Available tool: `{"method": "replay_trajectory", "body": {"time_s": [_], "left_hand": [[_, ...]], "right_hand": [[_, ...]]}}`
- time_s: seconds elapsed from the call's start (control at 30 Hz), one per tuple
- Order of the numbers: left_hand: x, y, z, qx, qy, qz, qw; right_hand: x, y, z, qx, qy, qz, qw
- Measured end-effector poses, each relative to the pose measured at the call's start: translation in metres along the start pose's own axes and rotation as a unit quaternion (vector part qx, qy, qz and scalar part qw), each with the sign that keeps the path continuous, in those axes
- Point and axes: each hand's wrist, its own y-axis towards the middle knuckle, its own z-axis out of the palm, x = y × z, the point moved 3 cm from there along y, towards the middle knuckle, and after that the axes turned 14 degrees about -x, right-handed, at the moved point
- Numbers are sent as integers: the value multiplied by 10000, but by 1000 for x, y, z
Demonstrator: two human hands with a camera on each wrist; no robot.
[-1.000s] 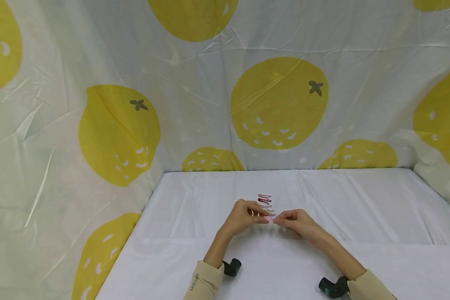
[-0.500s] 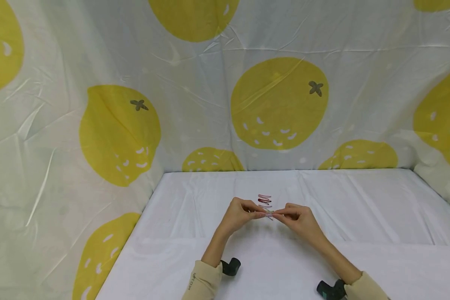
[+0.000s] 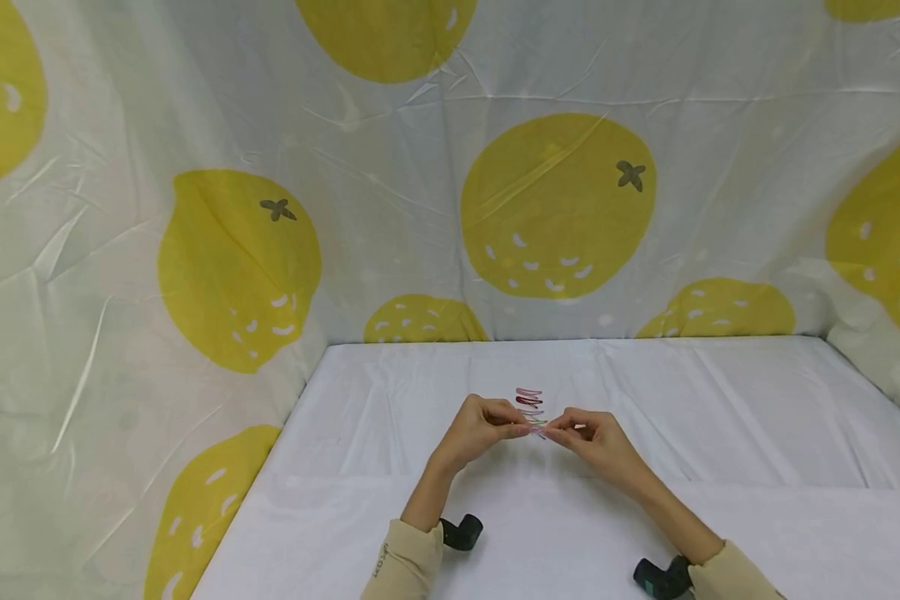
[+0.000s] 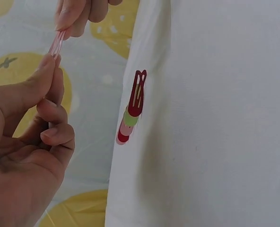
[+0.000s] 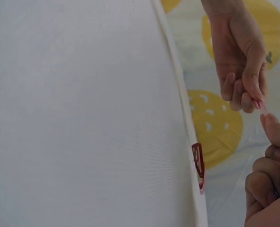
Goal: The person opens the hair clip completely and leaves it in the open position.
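A pink snap hair clip (image 4: 57,43) is held up between both hands, off the table. My left hand (image 3: 471,433) pinches one end between thumb and forefinger. Its other end is pinched by the fingertips of my right hand (image 3: 600,442). Fingertips hide much of the clip, so whether it is bent open cannot be made out. Below the hands in the left wrist view, a dark red snap clip (image 4: 136,97) lies at the near end of a row with a green clip (image 4: 130,118) and pink and red ones. The head view shows that row just beyond my fingers.
A white cloth (image 3: 757,417) covers the table. Behind and at the sides hangs a pale curtain (image 3: 390,208) printed with yellow fruit. Black wrist camera mounts (image 3: 462,533) stick out inward from both sleeves.
Both hands have risen slightly and drawn together, and my right fingers have taken hold of the pink clip's other end. Over the last half second they have hardly moved.
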Motion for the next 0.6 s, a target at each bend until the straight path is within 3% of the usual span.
{"method": "replay_trajectory", "body": {"time_s": [0.27, 0.6], "left_hand": [[4, 0, 0, 155, -320, -48, 9994], [4, 0, 0, -82, 67, -118, 9999]], "right_hand": [[-5, 1, -3, 227, 186, 238, 9993], [-10, 1, -8, 299, 170, 434, 9985]]}}
